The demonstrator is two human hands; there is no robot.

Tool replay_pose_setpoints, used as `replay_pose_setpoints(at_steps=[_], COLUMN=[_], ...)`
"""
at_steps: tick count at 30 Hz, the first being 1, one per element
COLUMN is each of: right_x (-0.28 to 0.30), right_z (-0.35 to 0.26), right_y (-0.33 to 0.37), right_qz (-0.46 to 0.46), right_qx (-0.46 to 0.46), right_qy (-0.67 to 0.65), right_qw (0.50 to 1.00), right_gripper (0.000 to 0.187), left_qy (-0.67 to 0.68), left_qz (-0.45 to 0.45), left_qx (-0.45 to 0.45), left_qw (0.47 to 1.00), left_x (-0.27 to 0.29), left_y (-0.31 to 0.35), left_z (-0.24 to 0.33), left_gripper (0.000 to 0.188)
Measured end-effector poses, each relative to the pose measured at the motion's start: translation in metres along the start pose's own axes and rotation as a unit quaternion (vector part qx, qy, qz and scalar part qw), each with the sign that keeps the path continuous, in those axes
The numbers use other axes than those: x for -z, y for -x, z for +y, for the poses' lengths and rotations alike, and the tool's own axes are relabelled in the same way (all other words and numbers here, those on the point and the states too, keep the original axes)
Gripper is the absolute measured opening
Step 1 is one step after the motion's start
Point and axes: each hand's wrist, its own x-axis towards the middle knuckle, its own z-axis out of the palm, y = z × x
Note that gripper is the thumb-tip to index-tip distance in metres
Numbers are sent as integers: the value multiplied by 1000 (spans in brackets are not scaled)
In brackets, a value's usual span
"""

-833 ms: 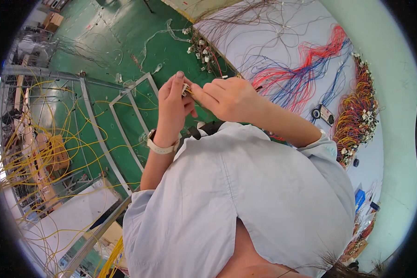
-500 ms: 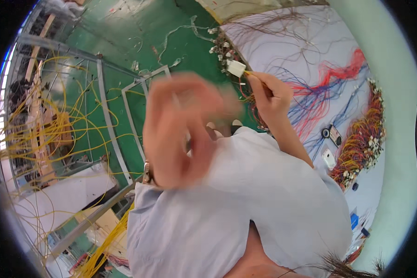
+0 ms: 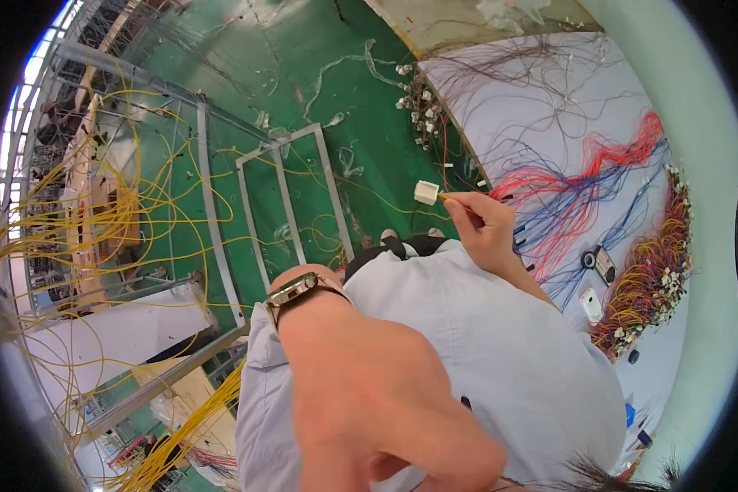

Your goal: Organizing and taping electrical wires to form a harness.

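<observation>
My right hand (image 3: 485,232) pinches a short yellow wire between thumb and fingertips, right behind a boxy white connector (image 3: 425,193) on its end. The connector sticks out to the left of the fingers, over the green floor. My left hand (image 3: 377,394) is raised very close in front of me, large at the lower middle, with a wristwatch (image 3: 293,290) on its wrist. Its fingers curl closed toward the lower edge. Their tips are cut off or hidden, so anything in them cannot be made out.
To the right, a white table (image 3: 541,98) bears red and blue wires (image 3: 586,176), a thick harness bundle (image 3: 652,262) and a white device (image 3: 590,306). More connectors hang off its edge. Metal frames (image 3: 324,180) and yellow wires (image 3: 107,217) stand on the left.
My left hand has swung from beside the right hand down toward the lower edge, closer to me. The right hand still holds the wire, now slightly lower in view; the table edge shows more.
</observation>
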Motion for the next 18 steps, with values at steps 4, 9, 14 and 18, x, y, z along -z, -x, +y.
replay_pose_setpoints(at_steps=[4, 9, 14, 18], right_x=[4, 4, 5, 8], right_z=[-5, -4, -5, -10], right_y=[-2, 1, 6, 7], right_qz=[-5, 0, -10, -20], right_qx=[1, -4, -16, -37], right_qy=[15, -7, -8, -35], right_qw=[1000, 1000, 1000, 998], right_gripper=[11, 11, 12, 12], left_qy=[9, -72, -207, -173], left_qz=[-14, -111, -65, -85], left_qx=[-40, -147, -165, -190], left_qw=[999, 980, 962, 963], left_x=[12, 10, 10, 10], left_y=[-16, -19, -30, -37], left_z=[7, -1, 5, 10], left_gripper=[12, 30, 40, 45])
